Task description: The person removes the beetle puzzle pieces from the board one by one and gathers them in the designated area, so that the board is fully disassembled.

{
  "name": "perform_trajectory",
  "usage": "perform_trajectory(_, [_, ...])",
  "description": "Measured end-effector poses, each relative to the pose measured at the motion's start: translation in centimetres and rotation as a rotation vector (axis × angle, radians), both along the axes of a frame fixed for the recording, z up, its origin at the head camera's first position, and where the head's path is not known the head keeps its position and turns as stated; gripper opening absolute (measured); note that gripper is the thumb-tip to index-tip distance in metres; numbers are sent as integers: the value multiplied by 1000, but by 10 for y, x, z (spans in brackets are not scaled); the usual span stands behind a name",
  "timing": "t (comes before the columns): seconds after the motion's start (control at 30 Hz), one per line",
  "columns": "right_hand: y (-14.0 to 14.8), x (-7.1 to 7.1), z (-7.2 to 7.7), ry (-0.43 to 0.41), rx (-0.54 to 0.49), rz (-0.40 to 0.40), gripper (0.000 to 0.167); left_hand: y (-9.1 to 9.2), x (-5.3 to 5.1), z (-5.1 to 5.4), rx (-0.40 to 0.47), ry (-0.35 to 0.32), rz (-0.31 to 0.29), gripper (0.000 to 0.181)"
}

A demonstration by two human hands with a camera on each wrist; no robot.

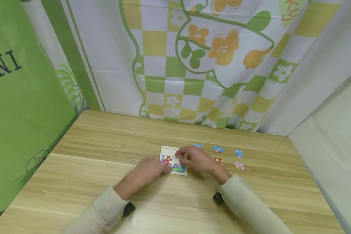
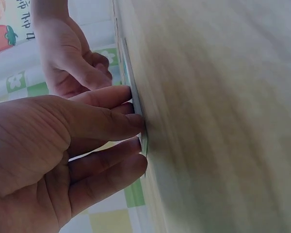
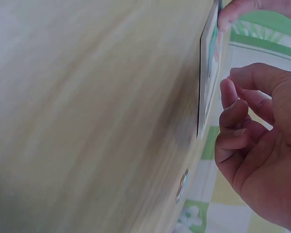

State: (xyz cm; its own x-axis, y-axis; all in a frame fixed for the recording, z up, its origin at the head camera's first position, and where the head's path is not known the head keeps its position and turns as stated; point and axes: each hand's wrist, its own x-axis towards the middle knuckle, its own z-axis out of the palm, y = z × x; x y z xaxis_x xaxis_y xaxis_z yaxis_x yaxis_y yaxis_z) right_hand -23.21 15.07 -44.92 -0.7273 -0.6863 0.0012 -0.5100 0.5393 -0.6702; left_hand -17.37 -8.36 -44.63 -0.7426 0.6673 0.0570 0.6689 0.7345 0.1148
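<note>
A small jigsaw tray with a pale frame lies flat on the table, colourful pieces along its left and lower sides and a bare upper area. My left hand rests at the tray's left and lower edge, fingertips touching it; in the left wrist view the thumb meets the tray's thin edge. Over the tray's right side hovers my right hand, its fingers loosely bent. The right wrist view shows those fingers apart from the tray, with nothing visible between them.
Right of the tray lie several loose jigsaw pieces, among them a blue one, a blue-and-white one, a red one and a pink one. A patterned curtain hangs behind the wooden table.
</note>
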Motion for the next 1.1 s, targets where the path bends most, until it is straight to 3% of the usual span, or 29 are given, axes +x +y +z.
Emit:
perform_trajectory(0.27, [-17,-3,-2,22,101,7,30,-1,-2,2,-47,16,-14,22])
perform_trajectory(0.43, [-20,-2,-2,52,156,-9,30,-2,-2,1,-30,27,-30,19])
perform_trajectory(1.1, [-22,0,-2,49,118,-9,24,-3,-5,-3,43,33,-58,15])
